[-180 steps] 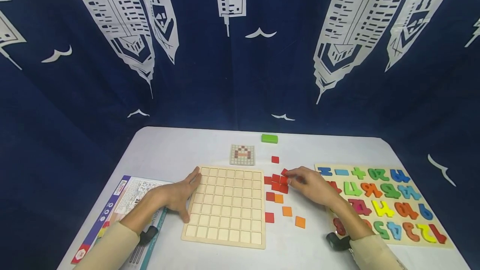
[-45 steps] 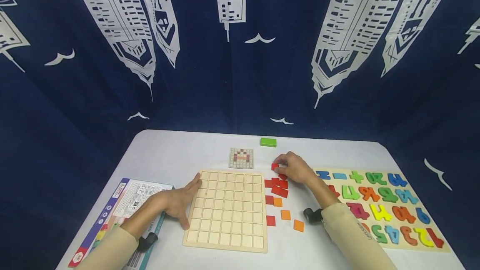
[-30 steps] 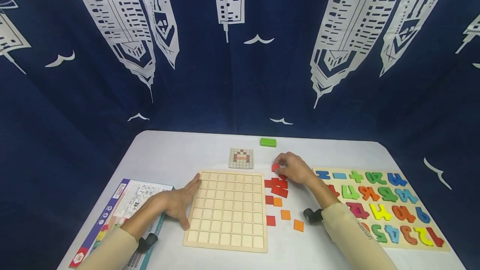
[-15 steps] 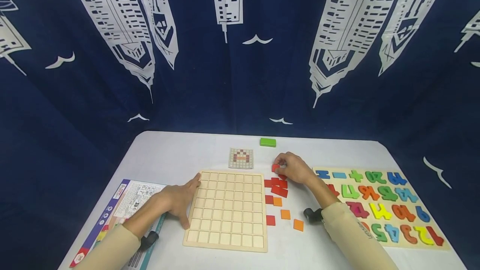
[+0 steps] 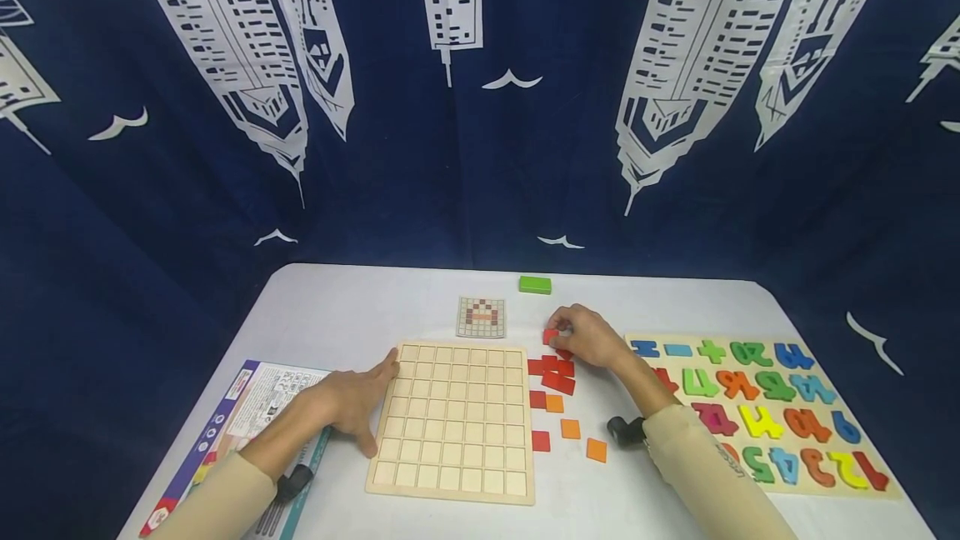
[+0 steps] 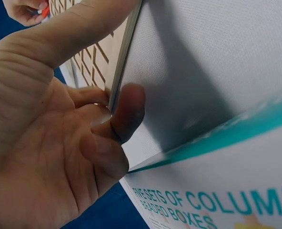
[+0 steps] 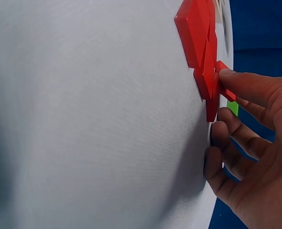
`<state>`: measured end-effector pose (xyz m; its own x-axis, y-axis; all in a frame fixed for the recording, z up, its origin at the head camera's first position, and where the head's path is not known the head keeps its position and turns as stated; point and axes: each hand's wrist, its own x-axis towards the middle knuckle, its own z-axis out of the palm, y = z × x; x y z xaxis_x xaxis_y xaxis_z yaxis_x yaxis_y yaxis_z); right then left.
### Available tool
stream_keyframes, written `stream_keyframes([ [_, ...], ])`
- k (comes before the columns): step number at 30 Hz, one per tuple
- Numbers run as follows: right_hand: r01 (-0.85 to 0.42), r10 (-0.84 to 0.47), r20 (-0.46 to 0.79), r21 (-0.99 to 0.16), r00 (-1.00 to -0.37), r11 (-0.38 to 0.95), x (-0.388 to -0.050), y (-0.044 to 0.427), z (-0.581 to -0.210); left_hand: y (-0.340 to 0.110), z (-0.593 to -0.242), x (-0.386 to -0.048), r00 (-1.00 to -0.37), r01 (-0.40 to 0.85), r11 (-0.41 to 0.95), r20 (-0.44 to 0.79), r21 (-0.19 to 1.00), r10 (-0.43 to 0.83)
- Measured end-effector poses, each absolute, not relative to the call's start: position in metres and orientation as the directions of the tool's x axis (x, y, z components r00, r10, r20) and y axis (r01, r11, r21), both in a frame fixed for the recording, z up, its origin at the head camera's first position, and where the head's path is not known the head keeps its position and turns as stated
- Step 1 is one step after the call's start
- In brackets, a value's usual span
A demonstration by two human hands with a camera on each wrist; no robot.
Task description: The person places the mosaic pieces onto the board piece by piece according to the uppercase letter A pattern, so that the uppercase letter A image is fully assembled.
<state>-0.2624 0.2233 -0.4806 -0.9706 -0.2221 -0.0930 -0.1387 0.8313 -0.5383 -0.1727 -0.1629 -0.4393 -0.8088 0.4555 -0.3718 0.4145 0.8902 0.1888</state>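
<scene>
In the head view, a wooden grid board point(image 5: 453, 423) of bare square cells lies mid-table. My left hand point(image 5: 356, 402) rests against its left edge, thumb and index finger spread apart along it; the left wrist view shows the other fingers bent beside the edge point(image 6: 121, 62). Beyond the board's right side, my right hand point(image 5: 591, 337) pinches a red square tile point(image 5: 551, 336) between thumb and index finger. That tile point(image 7: 228, 93) is tilted in the right wrist view, just past a cluster of red tiles point(image 7: 191, 36). Several red tiles point(image 5: 558, 380) lie close together, some overlapping.
Orange tiles point(image 5: 570, 429) lie near the board's right edge. Behind the board are a small patterned grid card point(image 5: 482, 318) and a green block point(image 5: 536, 285). A colourful number puzzle board point(image 5: 678, 367) sits at right, a printed box point(image 5: 262, 407) at left under the left forearm.
Since six seconds ago, my right hand has moved from the red cluster to the farther red tile and pinched it. Over the last second both hands stay nearly still.
</scene>
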Motion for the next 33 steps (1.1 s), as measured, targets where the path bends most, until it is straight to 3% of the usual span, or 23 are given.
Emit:
stream_keyframes([
  [15, -0.142, -0.222, -0.081, -0.547, -0.972, 0.825, -0.2632, 0.2226, -0.482, -0.1669, -0.4428, -0.1758, -0.771, 0.417, 0.883, -0.43, 0.215, 0.469],
  [33, -0.134, -0.235, -0.072, -0.648, -0.969, 0.75, -0.2624, 0.2207, -0.4788, -0.1662, -0.4394, -0.1742, -0.76, 0.398, 0.884, -0.452, 0.244, 0.467],
])
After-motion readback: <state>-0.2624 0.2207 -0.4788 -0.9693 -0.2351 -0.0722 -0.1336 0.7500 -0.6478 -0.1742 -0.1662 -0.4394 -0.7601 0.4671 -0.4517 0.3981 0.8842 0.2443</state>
